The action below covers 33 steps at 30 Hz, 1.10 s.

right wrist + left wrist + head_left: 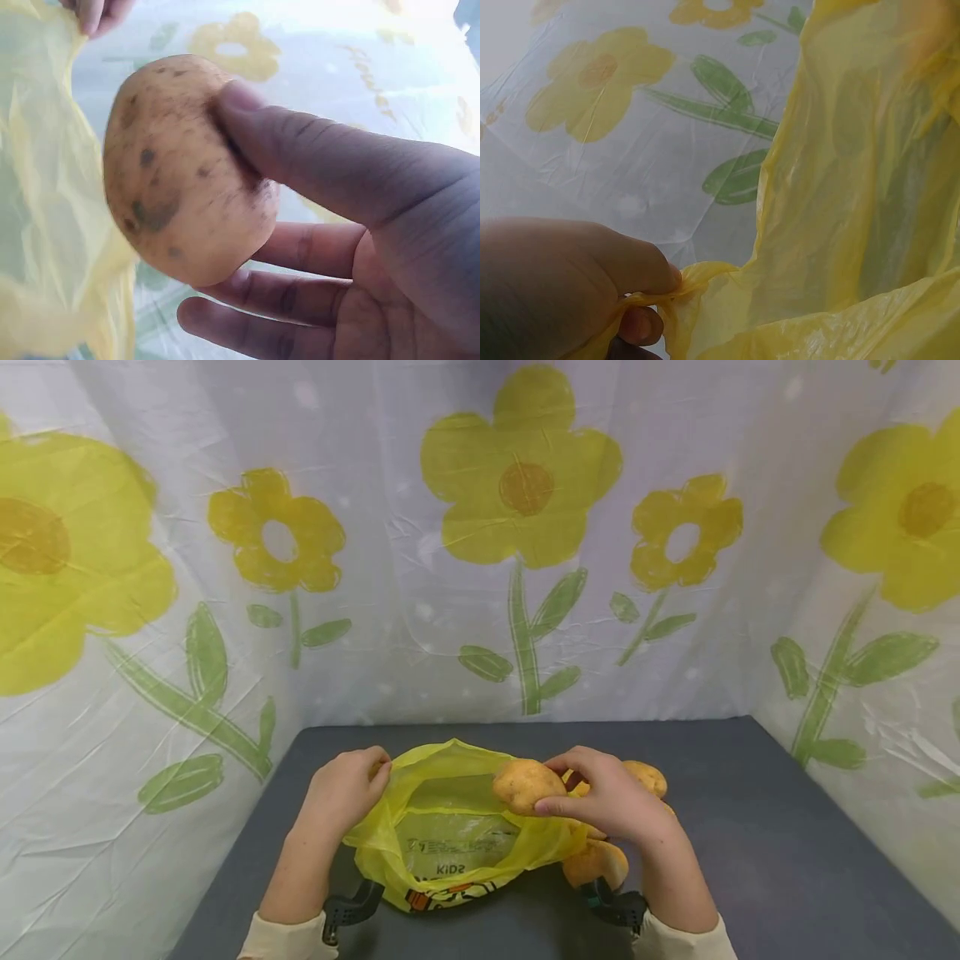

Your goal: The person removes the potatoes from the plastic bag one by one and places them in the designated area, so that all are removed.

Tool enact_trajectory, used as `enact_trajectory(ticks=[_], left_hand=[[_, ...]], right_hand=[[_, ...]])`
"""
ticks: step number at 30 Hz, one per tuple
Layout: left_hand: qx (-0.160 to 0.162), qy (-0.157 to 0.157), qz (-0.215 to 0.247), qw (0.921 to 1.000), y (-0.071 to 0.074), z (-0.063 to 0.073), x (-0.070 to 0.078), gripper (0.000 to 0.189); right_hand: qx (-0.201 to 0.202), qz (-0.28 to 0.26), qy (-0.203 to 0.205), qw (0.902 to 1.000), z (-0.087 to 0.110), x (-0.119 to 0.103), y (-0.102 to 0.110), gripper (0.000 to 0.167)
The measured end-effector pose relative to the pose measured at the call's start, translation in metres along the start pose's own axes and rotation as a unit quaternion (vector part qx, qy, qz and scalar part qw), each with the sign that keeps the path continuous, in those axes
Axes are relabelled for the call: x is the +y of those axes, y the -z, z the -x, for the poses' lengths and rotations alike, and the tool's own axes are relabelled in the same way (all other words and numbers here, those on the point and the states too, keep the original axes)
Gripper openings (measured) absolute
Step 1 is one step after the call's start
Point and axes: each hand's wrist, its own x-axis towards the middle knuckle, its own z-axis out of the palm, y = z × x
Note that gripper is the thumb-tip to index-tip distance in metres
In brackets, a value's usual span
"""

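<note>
A thin yellow plastic bag (390,852) lies with its mouth spread wide, dark print on its front. At its left edge my left hand (343,789) pinches the rim; in the left wrist view the gathered plastic (697,279) runs between thumb and fingers. My right hand (611,797) grips a potato (528,785) between thumb and fingers over the bag's right rim. Dark spots mark the skin of this potato (180,172) in the right wrist view. Beneath and behind the right hand are more potatoes (596,864), partly hidden by it and the bag.
The dark grey table (765,852) carries the bag and the potatoes. Around it hangs a white curtain (390,635) printed with yellow flowers, close behind and along both sides. Black wrist mounts (354,906) jut from both wrists toward the bag's front.
</note>
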Motion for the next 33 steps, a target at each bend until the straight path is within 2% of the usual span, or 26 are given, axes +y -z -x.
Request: enact_trajectory(ticks=[4, 9, 12, 16, 22, 25, 33], left_hand=[[-0.003, -0.002, 0.002, 1.0000, -0.002, 0.000, 0.000, 0.015], [-0.001, -0.008, -0.003, 1.0000, -0.004, 0.000, 0.001, 0.015], [-0.004, -0.008, -0.007, 0.9999, -0.004, 0.000, 0.000, 0.016], [-0.014, -0.007, -0.010, 0.9998, -0.005, 0.000, 0.000, 0.017], [-0.022, -0.005, -0.012, 0.9997, -0.008, 0.002, -0.002, 0.019], [-0.019, -0.006, -0.013, 0.9997, -0.007, 0.003, -0.003, 0.019], [-0.011, -0.012, -0.005, 0.9999, -0.003, -0.001, -0.001, 0.017]], right_hand=[[0.006, 0.014, -0.011, 0.9998, 0.010, 0.013, 0.006, 0.055], [0.014, 0.023, 0.000, 0.9996, 0.026, 0.039, 0.012, 0.056], [0.017, 0.003, -0.012, 0.9998, 0.037, 0.054, 0.016, 0.055], [0.005, -0.024, -0.052, 0.9983, 0.051, 0.068, 0.024, 0.060], [-0.018, -0.010, -0.089, 0.9958, 0.062, 0.071, 0.037, 0.062], [-0.042, 0.005, -0.107, 0.9934, 0.063, 0.068, 0.043, 0.062], [-0.088, 0.061, -0.184, 0.9772, 0.065, 0.072, 0.060, 0.059]])
